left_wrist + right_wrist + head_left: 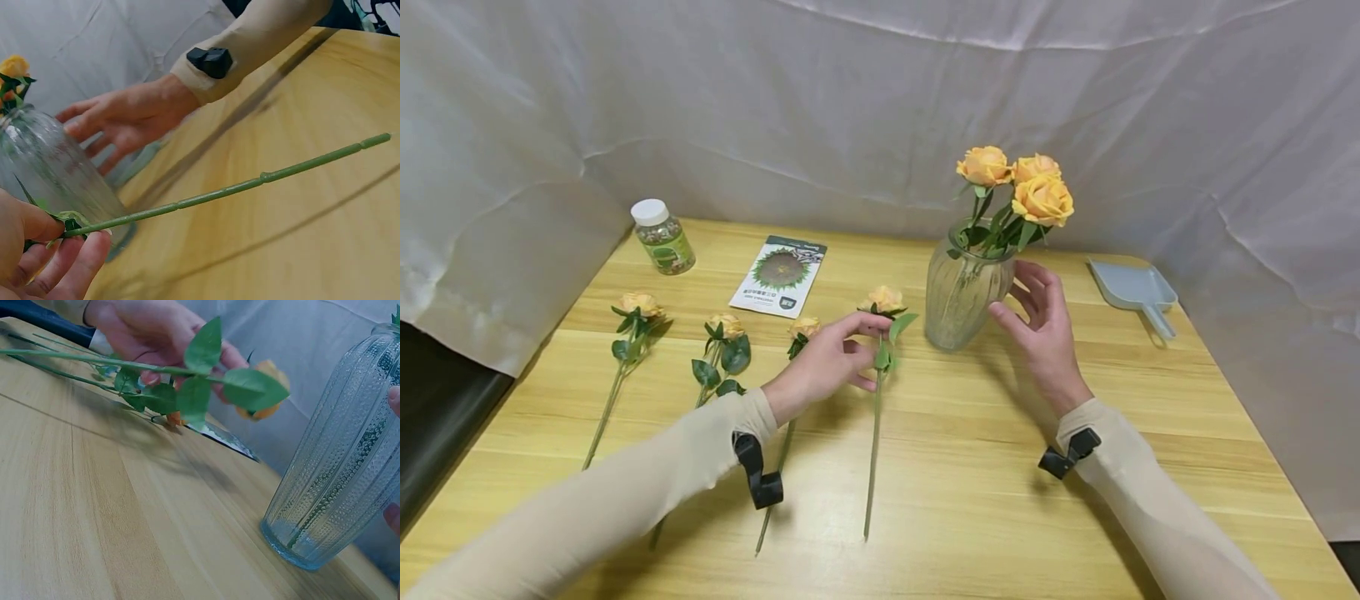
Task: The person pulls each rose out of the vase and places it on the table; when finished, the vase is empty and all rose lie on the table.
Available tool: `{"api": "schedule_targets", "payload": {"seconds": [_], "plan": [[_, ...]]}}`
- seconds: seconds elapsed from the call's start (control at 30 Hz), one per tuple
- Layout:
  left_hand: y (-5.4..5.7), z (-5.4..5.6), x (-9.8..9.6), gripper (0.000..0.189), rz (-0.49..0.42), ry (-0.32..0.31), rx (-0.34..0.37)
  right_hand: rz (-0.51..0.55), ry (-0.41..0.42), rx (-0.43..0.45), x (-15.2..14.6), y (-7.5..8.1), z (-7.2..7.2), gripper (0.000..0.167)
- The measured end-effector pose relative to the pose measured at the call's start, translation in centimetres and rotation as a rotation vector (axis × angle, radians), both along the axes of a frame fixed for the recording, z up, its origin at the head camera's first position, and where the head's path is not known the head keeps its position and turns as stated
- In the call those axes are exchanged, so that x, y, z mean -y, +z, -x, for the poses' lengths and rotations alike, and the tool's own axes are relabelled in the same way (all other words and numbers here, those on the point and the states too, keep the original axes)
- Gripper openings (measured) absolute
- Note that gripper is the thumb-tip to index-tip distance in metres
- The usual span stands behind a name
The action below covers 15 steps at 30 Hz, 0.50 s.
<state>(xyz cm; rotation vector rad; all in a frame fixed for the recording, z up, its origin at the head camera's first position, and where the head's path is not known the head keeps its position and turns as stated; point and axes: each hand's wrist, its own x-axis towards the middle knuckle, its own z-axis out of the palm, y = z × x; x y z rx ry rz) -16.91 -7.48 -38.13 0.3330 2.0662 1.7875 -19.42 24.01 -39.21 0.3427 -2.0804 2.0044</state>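
Observation:
My left hand pinches a yellow-orange artificial rose by its green stem just below the bloom. In the left wrist view, the bare stem juts out to the right from thumb and fingers, over the table. A ribbed clear glass vase stands upright with three orange roses in it. My right hand is at the vase's right side, fingers apart and loosely bent. In the right wrist view, only its fingertips show beside the glass; whether they touch it I cannot tell.
Three more roses lie on the table at left: one far left, one in the middle, one partly behind my left hand. Behind them are a white-capped jar and a seed packet. A grey-blue dustpan lies right.

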Motion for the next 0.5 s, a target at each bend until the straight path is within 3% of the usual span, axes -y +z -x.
{"api": "schedule_targets", "payload": {"seconds": [0.23,0.5], "plan": [[-1.5,-0.8,-0.3,0.045,-0.032,-0.013,0.062,0.002,0.003,0.000,0.0,0.0,0.1,0.064],[-2.7,-1.2,-0.6,0.046,-0.034,-0.005,0.114,0.008,0.004,-0.012,0.0,-0.1,0.1,0.063]]}}
